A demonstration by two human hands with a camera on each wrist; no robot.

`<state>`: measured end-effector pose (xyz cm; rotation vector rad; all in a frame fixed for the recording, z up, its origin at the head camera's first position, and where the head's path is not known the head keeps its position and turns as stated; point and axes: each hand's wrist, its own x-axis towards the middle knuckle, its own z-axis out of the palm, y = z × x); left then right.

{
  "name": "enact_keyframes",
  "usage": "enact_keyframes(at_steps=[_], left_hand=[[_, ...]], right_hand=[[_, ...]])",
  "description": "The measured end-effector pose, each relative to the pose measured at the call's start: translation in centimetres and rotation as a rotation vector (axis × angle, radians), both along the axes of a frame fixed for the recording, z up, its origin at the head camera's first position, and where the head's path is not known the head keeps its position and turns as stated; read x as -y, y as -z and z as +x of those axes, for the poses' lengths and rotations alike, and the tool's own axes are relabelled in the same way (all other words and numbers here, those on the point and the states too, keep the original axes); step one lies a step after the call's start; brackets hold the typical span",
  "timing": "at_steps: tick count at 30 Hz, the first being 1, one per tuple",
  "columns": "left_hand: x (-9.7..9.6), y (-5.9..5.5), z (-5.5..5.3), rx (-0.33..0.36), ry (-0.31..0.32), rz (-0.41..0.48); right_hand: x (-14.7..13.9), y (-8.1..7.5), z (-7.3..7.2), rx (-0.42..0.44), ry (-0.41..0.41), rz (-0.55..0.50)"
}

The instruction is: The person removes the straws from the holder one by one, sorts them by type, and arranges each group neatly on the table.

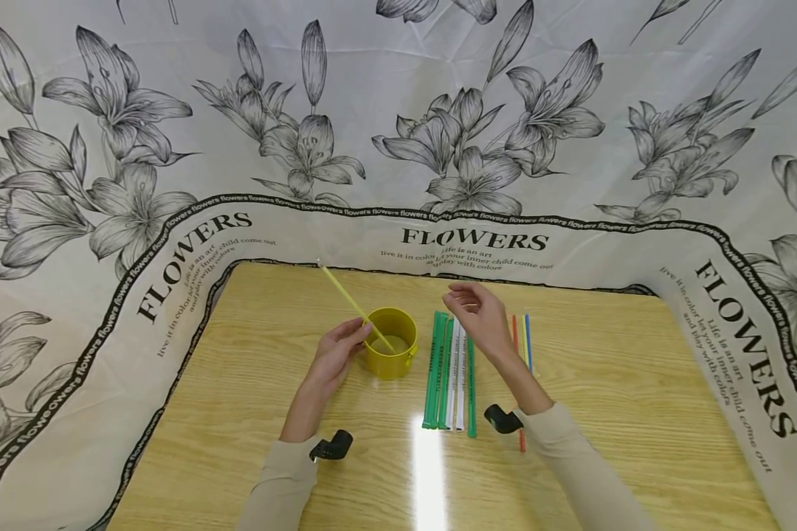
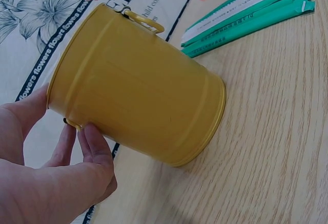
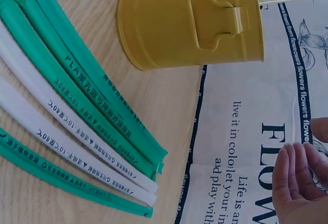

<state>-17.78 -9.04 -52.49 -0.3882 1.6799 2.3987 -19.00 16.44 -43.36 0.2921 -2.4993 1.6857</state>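
A yellow metal bucket [image 1: 390, 366] with small side handles stands on the table. My left hand [image 1: 337, 349] holds it at its left side, thumb at the rim and fingertips near a side handle [image 2: 72, 123]. A yellow straw [image 1: 342, 293] leans in the bucket, its upper end pointing to the far left. To the right of the bucket, my right hand [image 1: 480, 316] hovers above the paper-wrapped straws, its fingers loosely bent and nothing visible between them. Those are green-wrapped straws [image 1: 433, 376] and white-wrapped straws [image 1: 461, 383], lying side by side.
Partly under the right forearm lie loose bare straws, among them a blue straw [image 1: 528, 339] and a red straw [image 1: 522, 442]. A flower-printed cloth [image 1: 345, 247] surrounds the wooden table [image 1: 239, 383] at the back and sides.
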Motion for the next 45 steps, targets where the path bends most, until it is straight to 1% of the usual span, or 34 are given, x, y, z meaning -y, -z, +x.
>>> enact_keyframes(at_steps=[6,10,12,14,20,23,27,33,40,45], left_hand=[[0.1,0.0,0.0,-0.008,0.005,0.005],[0.1,0.0,0.0,-0.003,0.005,0.009],[0.2,0.0,0.0,-0.003,0.005,0.008],[0.2,0.1,0.0,-0.007,0.008,0.005],[0.3,0.2,0.0,-0.007,0.013,0.007],[0.3,0.2,0.0,-0.002,0.014,0.011],[0.3,0.2,-0.1,-0.003,0.018,0.008],[0.2,0.2,-0.2,0.0,0.016,0.018],[0.3,0.2,-0.2,0.006,0.013,0.018],[0.2,0.1,-0.2,-0.013,0.004,0.026]], right_hand=[[1.3,-0.1,-0.4,-0.025,-0.03,-0.044],[2.3,-0.3,-0.5,-0.045,-0.052,-0.059],[2.8,-0.2,-0.6,-0.052,-0.063,-0.061],[3.2,0.4,-0.9,-0.054,-0.074,-0.064],[4.3,3.3,-2.4,-0.08,-0.099,-0.079],[4.9,3.8,-2.7,-0.096,-0.119,-0.081],[5.8,4.0,-2.8,-0.101,-0.146,-0.085],[7.5,4.1,-2.5,-0.105,-0.196,-0.096],[9.3,4.4,-2.1,-0.112,-0.241,-0.069],[10.5,4.6,-2.2,-0.12,-0.268,-0.053]])
